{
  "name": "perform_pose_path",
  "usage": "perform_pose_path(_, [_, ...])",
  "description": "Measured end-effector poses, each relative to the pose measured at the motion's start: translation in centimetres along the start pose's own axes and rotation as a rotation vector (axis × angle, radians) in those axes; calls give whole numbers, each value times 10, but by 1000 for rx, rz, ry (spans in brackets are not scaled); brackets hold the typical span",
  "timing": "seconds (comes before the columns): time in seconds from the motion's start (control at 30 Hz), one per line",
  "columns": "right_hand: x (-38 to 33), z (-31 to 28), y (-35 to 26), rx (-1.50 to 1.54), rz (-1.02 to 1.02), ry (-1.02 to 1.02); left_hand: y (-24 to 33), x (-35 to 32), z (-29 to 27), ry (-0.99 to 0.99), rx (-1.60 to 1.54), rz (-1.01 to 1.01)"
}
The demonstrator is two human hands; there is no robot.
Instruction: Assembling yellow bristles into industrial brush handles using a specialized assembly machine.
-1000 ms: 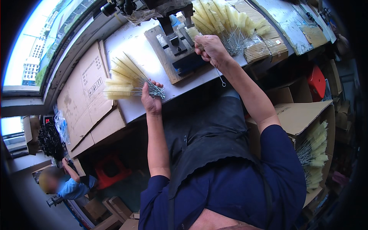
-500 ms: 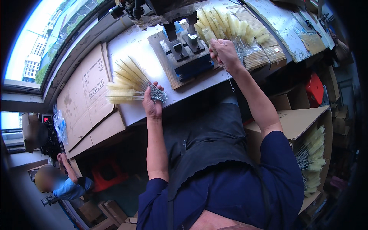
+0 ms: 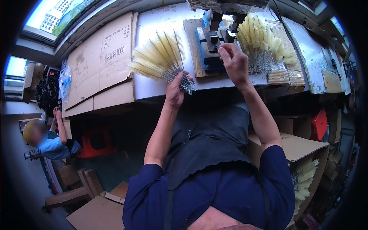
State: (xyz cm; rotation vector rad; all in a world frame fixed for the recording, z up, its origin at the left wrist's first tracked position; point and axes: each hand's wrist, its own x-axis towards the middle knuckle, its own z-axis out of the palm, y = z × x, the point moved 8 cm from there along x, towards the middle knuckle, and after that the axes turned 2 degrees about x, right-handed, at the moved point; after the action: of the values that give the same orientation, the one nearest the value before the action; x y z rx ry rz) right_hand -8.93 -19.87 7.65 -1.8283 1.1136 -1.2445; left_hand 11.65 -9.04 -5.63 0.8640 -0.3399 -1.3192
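My left hand (image 3: 175, 91) grips a fanned bundle of yellow bottle brushes (image 3: 159, 59) by their twisted wire stems, over the white bench top (image 3: 153, 23). Higher up, my right hand (image 3: 234, 61) is closed by the blue metal press (image 3: 210, 46), which stands on a wooden board (image 3: 191, 42). Whether a wire sits between its fingers cannot be made out. A pile of similar yellow brushes (image 3: 264, 44) lies just right of the press.
Flattened cardboard sheets (image 3: 97, 65) cover the bench's left part. An open carton (image 3: 297, 147) with more brushes (image 3: 304, 178) stands at my right. A red stool (image 3: 94, 142) sits under the bench. Another person in a blue shirt (image 3: 53, 145) crouches at far left.
My right hand has risen from the bench edge to the press. The left hand has kept hold of the brush bundle. The camera has moved closer over the bench.
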Motion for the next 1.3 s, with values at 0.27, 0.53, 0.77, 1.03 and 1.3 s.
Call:
perform_pose_path(0.27, [-26,102,2,217,281,-375,-16,-33,35,-146,159,10])
perform_pose_path(0.53, [-35,51,-11,689,121,166,-20,-24,36,-97,-50,-103])
perform_pose_path(0.77, [-49,45,4,952,208,203,-29,-17,34,-97,-216,-204])
perform_pose_path(1.03, [-44,-38,-5,888,134,542,-27,9,-12,223,-135,-96])
perform_pose_path(1.3, [-46,28,32,927,735,-160,-5,16,-24,262,157,14])
